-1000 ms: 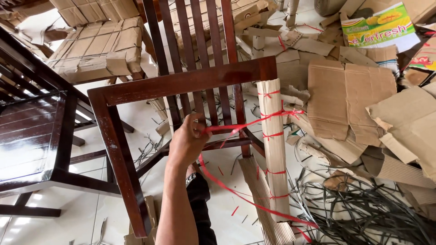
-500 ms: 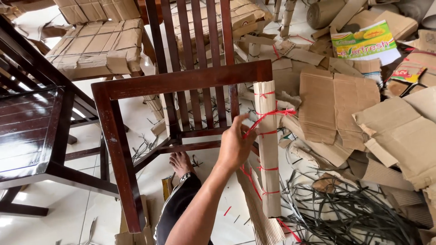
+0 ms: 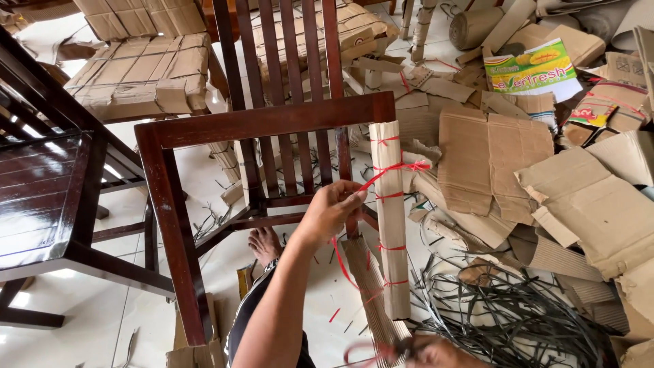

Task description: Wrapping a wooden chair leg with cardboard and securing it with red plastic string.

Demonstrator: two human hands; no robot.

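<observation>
A dark wooden chair frame (image 3: 266, 123) stands in front of me with no seat panel. Corrugated cardboard (image 3: 392, 218) is wrapped around its front right leg and tied with several turns of red string (image 3: 402, 167). My left hand (image 3: 330, 208) reaches through the frame and pinches that string just left of the wrapped leg, pulling it taut. From there the string runs down to my right hand (image 3: 436, 351), which is blurred at the bottom edge and closed on a loop of it. My bare foot (image 3: 262, 242) rests on the floor under the frame.
A second dark chair (image 3: 48, 197) stands at the left. Chairs wrapped in cardboard (image 3: 136, 68) sit behind. Loose cardboard sheets (image 3: 497, 157) pile up on the right, next to a printed box (image 3: 535, 65). Black strap offcuts (image 3: 518, 313) tangle on the white tiled floor.
My left hand swung from the frame's middle to the wrapped leg, then dropped a little left, still drawing the red string. My right hand has come into view at the bottom.
</observation>
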